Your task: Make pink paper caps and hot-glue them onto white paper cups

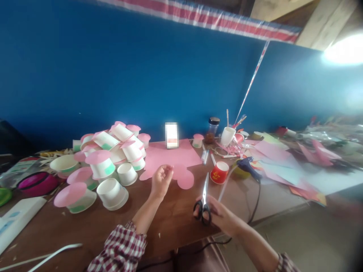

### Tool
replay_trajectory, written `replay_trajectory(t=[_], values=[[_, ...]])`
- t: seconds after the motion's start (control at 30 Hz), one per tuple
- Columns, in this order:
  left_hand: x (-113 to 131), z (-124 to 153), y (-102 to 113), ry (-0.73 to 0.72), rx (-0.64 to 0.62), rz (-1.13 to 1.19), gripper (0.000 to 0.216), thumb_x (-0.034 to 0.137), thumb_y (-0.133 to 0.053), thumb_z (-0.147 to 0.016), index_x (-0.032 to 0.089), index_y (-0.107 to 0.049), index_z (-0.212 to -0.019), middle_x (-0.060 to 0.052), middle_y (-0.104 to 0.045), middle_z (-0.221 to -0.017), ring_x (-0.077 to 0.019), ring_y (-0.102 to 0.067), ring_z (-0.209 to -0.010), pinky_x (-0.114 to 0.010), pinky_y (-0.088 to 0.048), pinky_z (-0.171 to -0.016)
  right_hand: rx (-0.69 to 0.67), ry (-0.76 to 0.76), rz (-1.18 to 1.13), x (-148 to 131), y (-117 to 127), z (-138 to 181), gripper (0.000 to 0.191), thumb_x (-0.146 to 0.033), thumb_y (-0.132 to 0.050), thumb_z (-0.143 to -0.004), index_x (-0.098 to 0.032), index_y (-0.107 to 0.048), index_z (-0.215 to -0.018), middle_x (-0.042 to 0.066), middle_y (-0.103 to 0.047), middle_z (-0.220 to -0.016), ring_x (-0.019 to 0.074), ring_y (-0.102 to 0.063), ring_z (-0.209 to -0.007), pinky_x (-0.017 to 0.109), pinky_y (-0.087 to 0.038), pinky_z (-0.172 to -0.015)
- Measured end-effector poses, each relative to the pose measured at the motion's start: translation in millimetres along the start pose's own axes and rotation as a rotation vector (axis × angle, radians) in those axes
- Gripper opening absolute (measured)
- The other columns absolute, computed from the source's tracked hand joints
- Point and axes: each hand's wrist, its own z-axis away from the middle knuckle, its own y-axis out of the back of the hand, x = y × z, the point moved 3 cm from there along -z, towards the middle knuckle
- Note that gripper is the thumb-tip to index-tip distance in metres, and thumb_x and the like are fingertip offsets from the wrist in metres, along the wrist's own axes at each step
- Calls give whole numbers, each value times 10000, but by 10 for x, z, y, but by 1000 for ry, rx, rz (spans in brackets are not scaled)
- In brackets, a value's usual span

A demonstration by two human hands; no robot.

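Observation:
My right hand (217, 211) grips a pair of black-handled scissors (203, 206), with the blades upright and nearly together. Over the table in the middle, my left hand (162, 182) has its fingers curled in towards the thumb; whether anything small is pinched there is hidden. Just behind and beside it lie round pink paper pieces (185, 179) and a larger pink paper sheet (188, 153). To the left, white paper cups (112, 193) stand and lie in a heap, many with pink paper discs (70, 194) on one end. A red paper cup (219, 173) stands beyond the scissors.
A blue glue gun (249, 167) with a black cord lies at right, near loose coloured papers (272, 149). Farther back are a dark-lidded jar (213, 130) and a white cup of sticks (227, 136). A white box (21, 219) lies on the left.

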Motion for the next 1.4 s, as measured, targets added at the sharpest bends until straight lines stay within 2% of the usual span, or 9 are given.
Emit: replay_trajectory(t=[0.1,0.17,0.33,0.53,0.67,0.83,1.03,1.2,1.4], values=[[6,-20,12,14,56,4,398,294,-688,-694,191,-593,-1067,-76,-625,-1112,-123,-617,-759,-230,-474,-660,71,20,95,46,32,-65,470,-377,-594,-837,-214,-438,-1249,37,-602,-876,141,-544,-801,273,-426,-707],[-7,-54,-3,93,112,122,443,253,-727,-651,197,-600,-1071,-69,-609,-1144,-106,-612,-755,-220,-473,-670,97,1,163,41,58,-128,488,-360,-624,-808,-204,-466,-1243,10,-584,-815,129,-531,-729,265,-423,-674],[-42,-179,-141,286,94,459,287,240,-758,-614,140,-617,-843,-22,-643,-812,-99,-614,-719,-233,-490,-710,201,82,219,-85,117,-529,411,-328,-645,-763,-193,-542,-1138,29,-601,-859,163,-563,-800,277,-446,-685],[-54,-239,-35,302,97,618,278,220,-748,-629,171,-582,-847,9,-636,-774,-75,-613,-661,-214,-512,-662,371,228,190,-46,136,-1035,371,-385,-662,-753,-165,-554,-1032,-16,-512,-735,113,-483,-668,238,-418,-620],[-92,-275,62,329,96,665,224,160,-715,-649,173,-586,-830,2,-643,-738,-77,-609,-610,-185,-506,-575,303,195,188,73,112,-1065,403,-462,-606,-798,-154,-562,-1055,-9,-498,-712,108,-467,-626,214,-399,-529],[-106,-298,23,341,67,673,235,160,-741,-632,154,-590,-811,23,-616,-652,-47,-553,-512,-158,-480,-520,203,93,128,125,61,-1004,463,-524,-573,-799,-164,-546,-1089,-9,-503,-686,121,-507,-596,191,-387,-426],[-82,-225,-20,321,112,640,318,171,-756,-616,156,-589,-886,18,-634,-738,-57,-596,-622,-157,-473,-572,133,25,190,127,-42,-995,432,-484,-637,-759,-155,-583,-1034,-17,-525,-661,106,-506,-556,212,-393,-471],[-81,-187,-24,288,187,553,409,160,-739,-629,189,-551,-991,41,-569,-751,-64,-591,-660,-182,-478,-602,108,30,222,135,-61,-987,389,-444,-640,-771,-142,-607,-1014,-11,-549,-659,111,-517,-563,245,-419,-540],[-140,-197,-38,305,170,460,453,169,-728,-657,192,-531,-1065,21,-547,-797,-70,-583,-655,-192,-476,-589,107,38,257,125,-65,-983,401,-441,-643,-768,-122,-615,-1009,-14,-545,-630,111,-507,-533,245,-410,-519]])
